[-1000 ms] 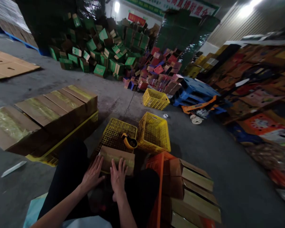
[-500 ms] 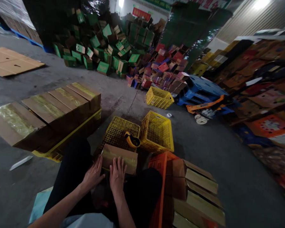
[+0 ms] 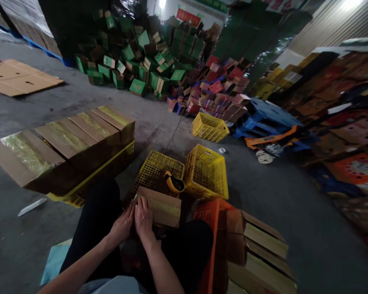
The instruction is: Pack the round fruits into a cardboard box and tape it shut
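A cardboard box with clear yellowish tape along its top sits in front of my knees, at the near edge of an upturned yellow crate. My left hand lies against the box's left end, fingers stretched and close together. Beside it, my right hand presses on the top's left edge, where the tape runs over; its fingers are slightly bent and rest on the surface. Past the box, a yellow and black tape dispenser lies on the yellow crate.
Taped boxes stand in a yellow crate at left, more boxes in an orange crate at right. Ahead are two yellow crates, a pallet jack, blue pallets, and heaps of green cartons and red cartons.
My right hand has moved left from the middle of the box top to its left edge, next to my left hand. The view has shifted slightly.
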A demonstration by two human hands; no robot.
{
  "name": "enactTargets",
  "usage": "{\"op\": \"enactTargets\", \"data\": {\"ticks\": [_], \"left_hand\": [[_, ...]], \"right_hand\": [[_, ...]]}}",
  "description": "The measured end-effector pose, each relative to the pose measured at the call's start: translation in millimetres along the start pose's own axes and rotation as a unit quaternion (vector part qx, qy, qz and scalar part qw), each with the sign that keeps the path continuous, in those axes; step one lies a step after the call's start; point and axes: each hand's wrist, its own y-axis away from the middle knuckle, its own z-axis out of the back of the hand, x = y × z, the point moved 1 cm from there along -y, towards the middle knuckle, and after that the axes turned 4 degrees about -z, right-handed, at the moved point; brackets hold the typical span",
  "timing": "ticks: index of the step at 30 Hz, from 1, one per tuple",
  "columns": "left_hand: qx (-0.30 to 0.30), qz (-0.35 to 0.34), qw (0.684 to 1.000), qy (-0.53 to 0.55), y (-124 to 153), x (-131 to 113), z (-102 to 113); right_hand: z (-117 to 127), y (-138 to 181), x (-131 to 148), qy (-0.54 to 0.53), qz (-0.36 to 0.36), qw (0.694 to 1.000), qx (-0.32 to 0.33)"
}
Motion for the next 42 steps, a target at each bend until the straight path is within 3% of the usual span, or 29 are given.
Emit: {"op": "enactTargets", "data": {"ticks": [6,16,24,30,37,42], "left_hand": [[-0.011,0.005,1.000,0.016,1,-1,1],[-0.006,0.010,1.000,-0.002,5,-2,2],[-0.015,0.003,1.000,0.005,7,1,-3],[0.029,0.041,0.998,0.028,0,-5,11],[-0.002,0.071,0.997,0.036,-11,-13,23],[-0.016,0.025,0.999,0.040,-29,-32,20]], "right_hand": [[8,-22,7,0.003,-0.008,1.000,0.009],[8,15,-2,0.001,-0.005,1.000,0.009],[15,-10,6,-0.013,0.037,0.999,0.036],[25,1,-30,0.017,0.008,1.000,-0.001],[49,29,-78,0.042,-0.026,0.998,-0.046],[41,32,-85,0.016,-0.042,0.997,-0.066]]}}
